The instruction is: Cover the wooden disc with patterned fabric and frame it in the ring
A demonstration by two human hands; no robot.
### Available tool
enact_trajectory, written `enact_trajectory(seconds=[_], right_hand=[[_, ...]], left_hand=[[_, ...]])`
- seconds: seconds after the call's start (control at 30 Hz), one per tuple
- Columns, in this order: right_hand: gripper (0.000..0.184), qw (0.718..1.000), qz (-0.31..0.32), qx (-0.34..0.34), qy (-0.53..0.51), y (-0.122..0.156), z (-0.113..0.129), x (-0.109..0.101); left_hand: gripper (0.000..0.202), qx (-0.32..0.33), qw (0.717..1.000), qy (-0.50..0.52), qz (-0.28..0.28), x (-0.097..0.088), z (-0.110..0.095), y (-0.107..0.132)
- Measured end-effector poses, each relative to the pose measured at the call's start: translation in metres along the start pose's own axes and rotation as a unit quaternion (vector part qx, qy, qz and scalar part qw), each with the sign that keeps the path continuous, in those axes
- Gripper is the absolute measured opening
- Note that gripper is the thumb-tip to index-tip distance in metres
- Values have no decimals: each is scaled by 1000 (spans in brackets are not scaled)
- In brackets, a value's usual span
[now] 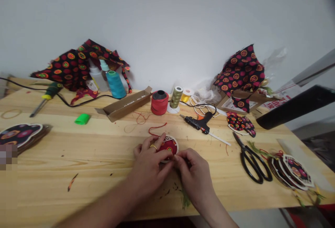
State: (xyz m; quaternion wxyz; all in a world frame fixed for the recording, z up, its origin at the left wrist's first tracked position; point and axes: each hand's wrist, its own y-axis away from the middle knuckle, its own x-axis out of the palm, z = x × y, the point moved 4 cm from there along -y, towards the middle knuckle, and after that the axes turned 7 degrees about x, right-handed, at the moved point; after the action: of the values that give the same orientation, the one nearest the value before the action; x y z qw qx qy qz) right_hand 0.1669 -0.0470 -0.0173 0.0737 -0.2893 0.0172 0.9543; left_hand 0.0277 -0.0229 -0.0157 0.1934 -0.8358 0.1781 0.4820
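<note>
There is one long wooden worktop [78, 158]. At its back edge lie two heaps of dotted cloth, one on the left [73, 64] and one on the right [242, 69]. One open cardboard box [125, 106] lies in the middle near the back. There are two stacks of cut shapes: one at the left edge [19, 135] and one at the right front corner [293, 170]. One pair of black scissors [251, 160] lies beside the right stack, and one glue gun [200, 123] is further back. Four spools stand near the back: blue [115, 84], red [159, 103], green [176, 97] and yellow [186, 95].

The round cloth piece [169, 145] lies in the middle of the worktop, near the front edge. The left hand [149, 165] has its fingers bent over the piece and holds it. The right hand [193, 172] is nearly closed and pinches its front rim with the fingertips.
</note>
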Motion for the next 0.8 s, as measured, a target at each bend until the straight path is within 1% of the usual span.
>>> enact_trajectory(seconds=[0.13, 0.27, 0.6, 0.8], right_hand=[[19, 999, 5, 31, -28, -1, -4, 3], [19, 998, 12, 43, -44, -1, -3, 4], [15, 998, 4, 0, -67, 0, 1, 3], [15, 997, -16, -21, -76, 0, 2, 1]], left_hand=[[15, -5, 1000, -4, -5, 0, 0, 0], [15, -4, 1000, -14, -8, 0, 0, -1], [18, -5, 1000, -21, -8, 3, 0, 0], [20, -2, 1000, -21, -14, 2, -1, 0]])
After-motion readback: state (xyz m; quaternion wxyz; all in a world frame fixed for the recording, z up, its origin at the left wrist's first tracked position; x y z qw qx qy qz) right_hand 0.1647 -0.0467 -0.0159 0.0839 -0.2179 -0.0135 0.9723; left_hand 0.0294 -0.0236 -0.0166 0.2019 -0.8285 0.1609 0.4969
